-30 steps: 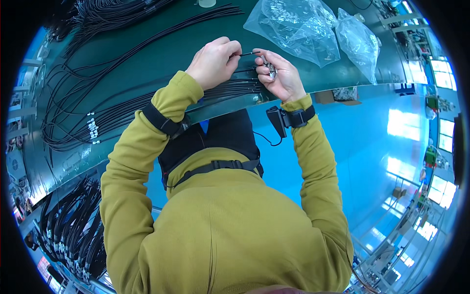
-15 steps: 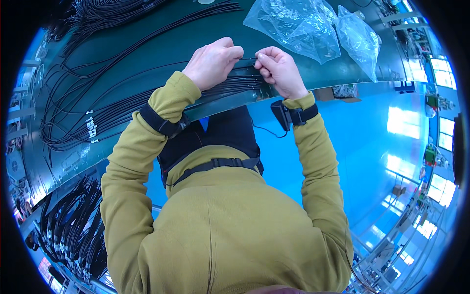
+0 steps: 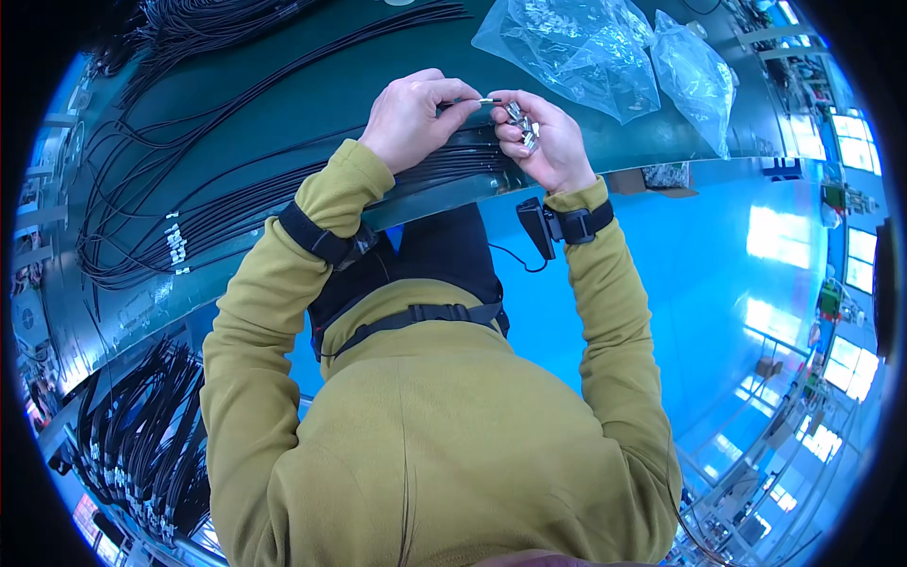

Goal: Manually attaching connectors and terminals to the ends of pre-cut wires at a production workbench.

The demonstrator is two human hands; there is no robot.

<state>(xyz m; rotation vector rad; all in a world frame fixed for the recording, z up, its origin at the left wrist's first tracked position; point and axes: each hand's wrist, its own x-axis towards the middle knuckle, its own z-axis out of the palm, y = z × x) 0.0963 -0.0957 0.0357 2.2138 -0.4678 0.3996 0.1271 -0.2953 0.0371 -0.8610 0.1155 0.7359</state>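
Observation:
My left hand (image 3: 413, 115) pinches the end of a thin black cable (image 3: 470, 99), whose metal tip points toward my right hand (image 3: 539, 137). My right hand touches that tip with its fingertips and cups several small silver metal connectors (image 3: 521, 127) in its palm. Both hands hover over the near edge of a dark green table (image 3: 312, 104), just above a bundle of black cables (image 3: 444, 165) lying along that edge.
Two clear plastic bags (image 3: 586, 47) of small parts lie at the table's far right. Many looped black cables (image 3: 189, 142) spread over the left of the table. More cable bundles (image 3: 142, 444) hang below at lower left. A blue floor lies to the right.
Both hands have lifted slightly off the cable bundle, and the cable's metal tip now shows between them. The silver connectors in my right palm have come into view.

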